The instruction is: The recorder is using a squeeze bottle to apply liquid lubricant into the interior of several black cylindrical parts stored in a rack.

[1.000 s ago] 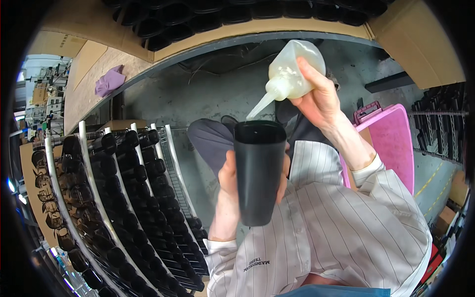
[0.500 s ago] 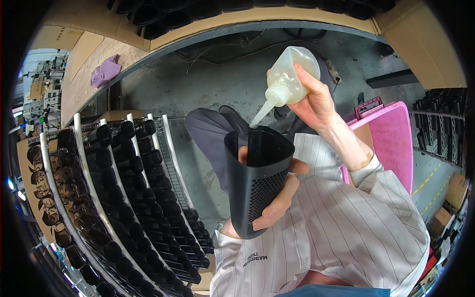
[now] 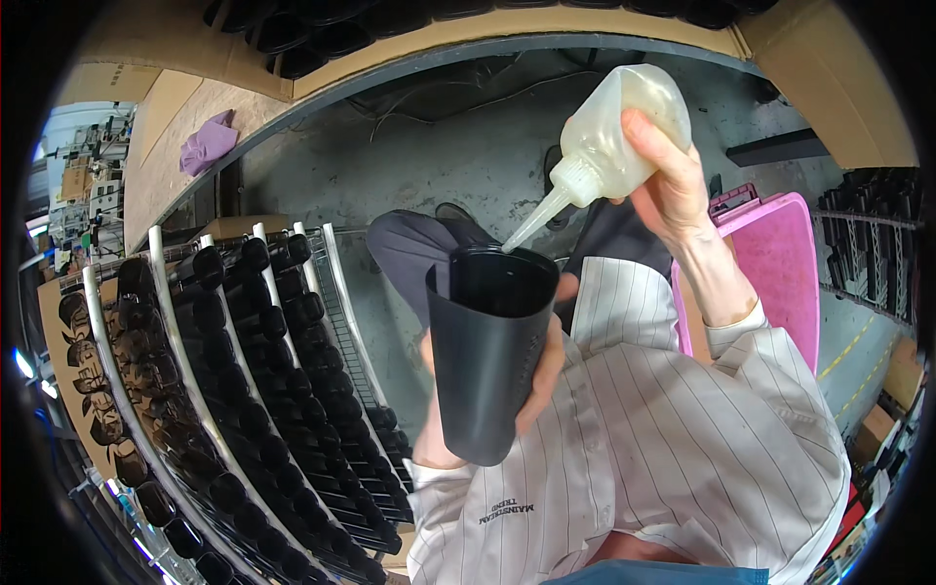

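My left hand [image 3: 545,378] is wrapped around a black tapered plastic housing [image 3: 480,375], its fingers showing along the right side. The housing tilts a little, its wide hollow mouth facing up, and a perforated patch barely shows at its right edge. In my right hand [image 3: 675,190] is a translucent squeeze bottle [image 3: 606,136] with cloudy contents, tipped downward. Its long pointed nozzle [image 3: 534,222] reaches the far rim of the housing; whether the tip touches the rim I cannot tell.
At the left, a rack with white rails [image 3: 200,390] carries rows of similar black parts. A pink bin [image 3: 775,268] stands at the right. Beyond my knees runs a workbench edge [image 3: 390,73], with a cardboard box [image 3: 624,19] of black parts and a purple cloth [image 3: 208,144].
The housing has turned in my left hand, so its perforated face points more to the right. My right hand and the bottle have shifted right and slightly up, the nozzle still at the rim.
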Demonstrator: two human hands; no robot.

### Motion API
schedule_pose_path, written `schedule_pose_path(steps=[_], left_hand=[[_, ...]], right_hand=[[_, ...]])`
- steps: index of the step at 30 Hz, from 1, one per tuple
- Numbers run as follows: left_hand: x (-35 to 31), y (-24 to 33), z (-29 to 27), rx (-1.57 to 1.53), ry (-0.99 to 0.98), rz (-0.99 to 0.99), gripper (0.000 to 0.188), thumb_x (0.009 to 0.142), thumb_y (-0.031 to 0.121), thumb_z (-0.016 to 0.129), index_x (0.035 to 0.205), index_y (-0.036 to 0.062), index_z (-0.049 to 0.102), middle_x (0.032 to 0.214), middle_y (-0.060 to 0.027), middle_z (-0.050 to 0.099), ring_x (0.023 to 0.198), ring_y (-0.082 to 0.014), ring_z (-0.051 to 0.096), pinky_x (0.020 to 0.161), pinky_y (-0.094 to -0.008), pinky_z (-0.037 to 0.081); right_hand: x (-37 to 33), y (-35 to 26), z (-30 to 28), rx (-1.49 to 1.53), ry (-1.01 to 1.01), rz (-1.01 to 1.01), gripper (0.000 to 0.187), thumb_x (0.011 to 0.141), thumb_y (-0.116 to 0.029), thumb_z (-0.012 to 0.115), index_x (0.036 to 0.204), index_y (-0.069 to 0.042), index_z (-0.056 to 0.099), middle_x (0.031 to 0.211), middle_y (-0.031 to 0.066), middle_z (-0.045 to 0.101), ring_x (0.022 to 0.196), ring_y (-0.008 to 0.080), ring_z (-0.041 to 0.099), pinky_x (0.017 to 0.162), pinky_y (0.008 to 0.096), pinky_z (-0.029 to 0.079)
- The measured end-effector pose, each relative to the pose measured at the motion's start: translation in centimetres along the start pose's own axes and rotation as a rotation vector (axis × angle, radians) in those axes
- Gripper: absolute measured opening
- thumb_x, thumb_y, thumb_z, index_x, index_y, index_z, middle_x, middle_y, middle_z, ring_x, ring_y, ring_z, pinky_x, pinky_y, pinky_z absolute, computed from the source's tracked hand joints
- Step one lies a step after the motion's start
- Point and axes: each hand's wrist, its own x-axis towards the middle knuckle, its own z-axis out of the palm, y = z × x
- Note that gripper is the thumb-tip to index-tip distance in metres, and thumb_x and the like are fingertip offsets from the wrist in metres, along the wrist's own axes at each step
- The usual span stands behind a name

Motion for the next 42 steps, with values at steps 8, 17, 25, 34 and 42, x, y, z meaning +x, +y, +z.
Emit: schedule_pose_path(steps=[8,17,25,34,42], left_hand=[[-2.9,2.5,5.2,1.284,0.708,0.295,0.088,0.087,0.036,0.075,0.152,-0.0044,0.031,0.128,-0.0276,0.057,0.102,-0.036,0.065,0.088,-0.0428,0.054],[-2.2,2.0,5.1,2.443,0.907,0.429,0.089,0.074,0.017,0.083,0.148,-0.0034,0.04,0.121,-0.0186,0.056,0.106,-0.0284,0.058,0.088,-0.0401,0.049],[-2.2,2.2,4.2,2.922,0.974,0.656,0.074,0.068,0.012,0.082,0.136,0.001,0.053,0.126,-0.0155,0.054,0.107,-0.0273,0.059,0.095,-0.0409,0.047],[-6.1,4.7,4.3,2.845,1.377,0.431,0.081,0.069,0.022,0.085,0.139,0.0044,0.048,0.122,-0.0161,0.053,0.1,-0.0311,0.061,0.084,-0.0406,0.052],[-20.3,4.3,-2.9,2.122,1.951,0.551,0.086,0.082,0.053,0.074,0.144,0.0025,0.04,0.129,-0.0192,0.055,0.115,-0.038,0.06,0.096,-0.0444,0.048]], right_hand=[[-2.9,-2.6,0.8,-0.235,0.167,-0.153,0.042,0.087,-0.009,0.071,0.124,-0.001,0.054,0.103,0.014,0.063,0.074,0.0196,0.064,0.045,0.0254,0.049],[-5.9,0.6,-0.1,-0.346,0.281,-0.32,0.04,0.086,-0.007,0.072,0.121,-0.003,0.054,0.102,0.0114,0.063,0.085,0.0187,0.063,0.068,0.0272,0.052],[-7.0,1.3,1.1,-0.181,0.316,-0.098,0.037,0.088,-0.009,0.069,0.121,-0.001,0.054,0.107,0.0092,0.064,0.086,0.0178,0.062,0.073,0.0265,0.05],[-4.9,3.7,-0.6,1.187,-0.074,0.771,0.041,0.097,-0.024,0.05,0.129,0.001,0.052,0.125,0.0099,0.06,0.05,0.0064,0.044,0.047,0.023,0.034],[-3.7,4.6,-0.2,1.058,-0.133,0.858,0.044,0.095,-0.013,0.054,0.136,-0.003,0.041,0.126,0.0121,0.061,0.053,0.0088,0.048,0.051,0.0237,0.036]])
